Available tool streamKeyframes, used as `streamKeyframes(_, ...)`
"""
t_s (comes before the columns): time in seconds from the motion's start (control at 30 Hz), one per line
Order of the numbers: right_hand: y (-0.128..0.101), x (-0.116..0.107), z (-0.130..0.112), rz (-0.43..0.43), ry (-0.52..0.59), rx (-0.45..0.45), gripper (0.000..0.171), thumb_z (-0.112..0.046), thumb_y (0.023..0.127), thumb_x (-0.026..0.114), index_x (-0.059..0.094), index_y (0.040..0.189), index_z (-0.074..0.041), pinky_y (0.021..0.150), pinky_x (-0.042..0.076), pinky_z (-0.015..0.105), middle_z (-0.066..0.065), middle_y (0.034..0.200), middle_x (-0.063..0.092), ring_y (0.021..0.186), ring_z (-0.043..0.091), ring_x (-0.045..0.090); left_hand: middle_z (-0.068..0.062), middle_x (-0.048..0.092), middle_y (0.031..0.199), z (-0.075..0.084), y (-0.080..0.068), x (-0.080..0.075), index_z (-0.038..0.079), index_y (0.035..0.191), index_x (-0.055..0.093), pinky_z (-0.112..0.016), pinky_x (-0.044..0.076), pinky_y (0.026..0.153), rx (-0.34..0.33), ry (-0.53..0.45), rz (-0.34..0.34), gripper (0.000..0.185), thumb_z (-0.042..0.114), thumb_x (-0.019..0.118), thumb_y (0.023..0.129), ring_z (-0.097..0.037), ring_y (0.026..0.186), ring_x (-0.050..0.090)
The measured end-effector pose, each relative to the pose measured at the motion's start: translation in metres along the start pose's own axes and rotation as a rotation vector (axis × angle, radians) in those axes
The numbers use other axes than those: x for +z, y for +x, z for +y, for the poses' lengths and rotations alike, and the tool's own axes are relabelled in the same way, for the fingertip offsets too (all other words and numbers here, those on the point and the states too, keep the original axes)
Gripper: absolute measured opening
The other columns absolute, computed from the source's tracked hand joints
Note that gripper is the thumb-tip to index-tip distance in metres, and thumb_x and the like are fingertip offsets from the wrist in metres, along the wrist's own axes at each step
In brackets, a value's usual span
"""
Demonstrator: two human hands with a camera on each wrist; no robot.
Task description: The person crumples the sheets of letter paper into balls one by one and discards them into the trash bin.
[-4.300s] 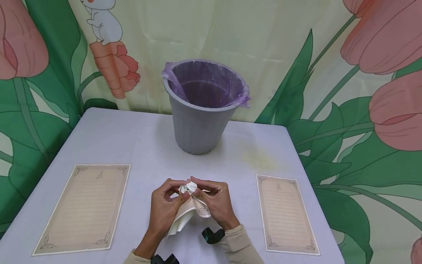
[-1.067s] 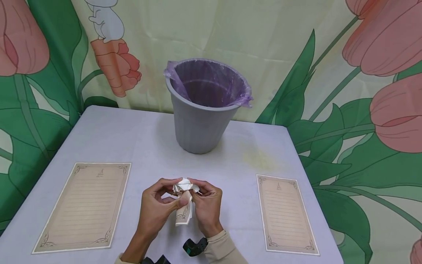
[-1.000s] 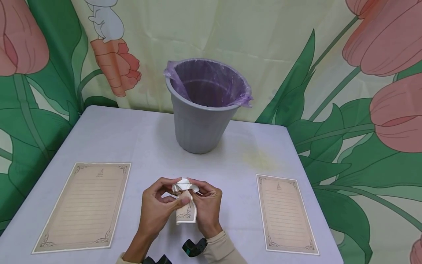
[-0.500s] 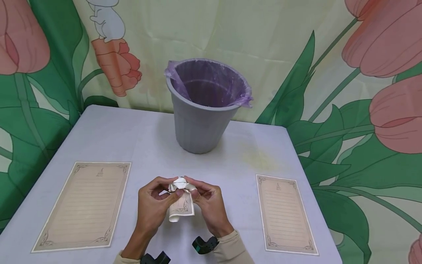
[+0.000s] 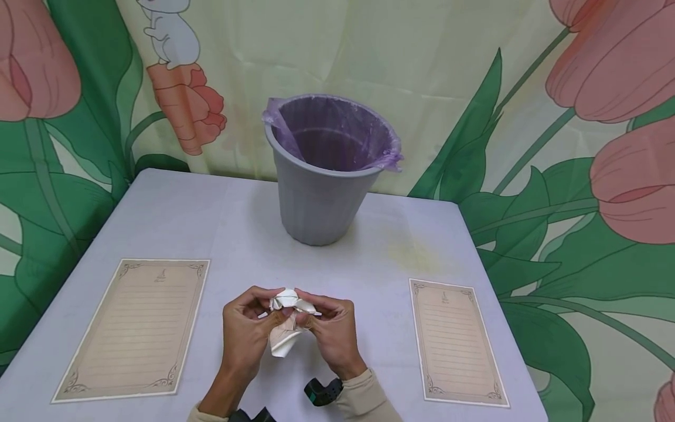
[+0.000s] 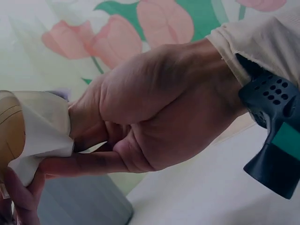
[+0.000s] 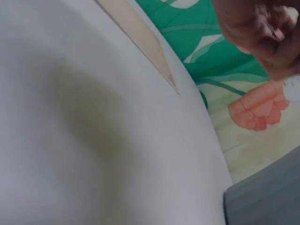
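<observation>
My left hand (image 5: 242, 337) and right hand (image 5: 336, 337) hold a partly crumpled sheet of stationery paper (image 5: 286, 300) between them, above the front middle of the table. Thumbs face me and the fingers wrap behind its top. The upper part is bunched and white, while a creased beige flap hangs below the thumbs. In the left wrist view the paper (image 6: 47, 124) curls beside the left hand (image 6: 154, 103), its fingertips at the paper's edge. Only part of a hand (image 7: 262, 37) shows at the top right of the right wrist view.
Behind the hands stands a grey bin (image 5: 321, 205) lined with a purple bag (image 5: 390, 159). One flat sheet of lined stationery (image 5: 134, 331) lies at left, another sheet (image 5: 459, 343) at right. A white cloth (image 5: 221, 234) covers the table. Behind hangs a tulip-print curtain (image 5: 422, 70).
Since the oldest frame, both hands have shifted slightly left and the paper's top has bunched more. In the last half second the hanging flap has gone from a patterned roll to a narrower creased fold.
</observation>
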State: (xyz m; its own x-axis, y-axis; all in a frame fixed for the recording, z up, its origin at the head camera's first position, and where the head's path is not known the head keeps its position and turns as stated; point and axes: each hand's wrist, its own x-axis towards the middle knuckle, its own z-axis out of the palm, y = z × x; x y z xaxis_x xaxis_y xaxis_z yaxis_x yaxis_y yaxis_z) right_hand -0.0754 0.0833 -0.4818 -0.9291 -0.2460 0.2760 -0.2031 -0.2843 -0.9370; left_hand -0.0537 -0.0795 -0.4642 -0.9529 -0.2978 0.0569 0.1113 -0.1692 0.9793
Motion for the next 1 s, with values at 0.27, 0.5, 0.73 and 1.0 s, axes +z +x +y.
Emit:
streamKeyframes(0.27, 0.000, 0.012, 0.004, 0.171, -0.101, -0.102, 0.033, -0.013, 0.093, 0.078, 0.076, 0.114, 0.013, 0.081, 0.065, 0.029, 0.022, 0.109, 0.080, 0.103, 0.019, 0.079, -0.004, 0.076, 0.109, 0.001, -0.002, -0.007, -0.005, 0.113, 0.076, -0.021, 0.063, 0.076, -0.052, 0.035, -0.091, 0.037, -0.008, 0.089, 0.079, -0.013, 0.084, 0.068)
streamKeyframes(0.5, 0.003, 0.016, 0.000, 0.310, -0.148, -0.100, 0.027, -0.009, 0.090, 0.081, 0.080, 0.110, 0.008, 0.075, 0.065, 0.026, 0.019, 0.105, 0.081, 0.096, 0.016, 0.080, -0.010, 0.068, 0.125, 0.001, -0.003, -0.016, 0.000, 0.135, 0.069, -0.026, 0.064, 0.081, 0.015, -0.047, -0.320, 0.059, 0.002, 0.091, 0.080, -0.013, 0.102, 0.066)
streamKeyframes(0.73, 0.002, 0.025, -0.005, 0.400, -0.110, -0.047, 0.021, -0.002, 0.091, 0.080, 0.080, 0.110, 0.007, 0.076, 0.065, 0.026, 0.017, 0.105, 0.081, 0.100, 0.016, 0.080, -0.010, 0.067, 0.135, 0.000, -0.004, -0.011, 0.006, 0.136, 0.068, -0.024, 0.063, 0.077, 0.119, 0.041, -0.304, 0.069, -0.002, 0.095, 0.072, -0.014, 0.105, 0.067)
streamKeyframes(1.0, 0.000, 0.032, -0.004, 0.442, -0.130, 0.040, 0.021, -0.009, 0.092, 0.081, 0.082, 0.111, 0.000, 0.074, 0.064, 0.023, 0.020, 0.106, 0.081, 0.098, 0.016, 0.080, -0.009, 0.073, 0.120, -0.003, -0.005, -0.004, 0.006, 0.123, 0.074, -0.020, 0.060, 0.064, 0.139, 0.130, -0.155, 0.051, -0.004, 0.092, 0.076, -0.013, 0.087, 0.066)
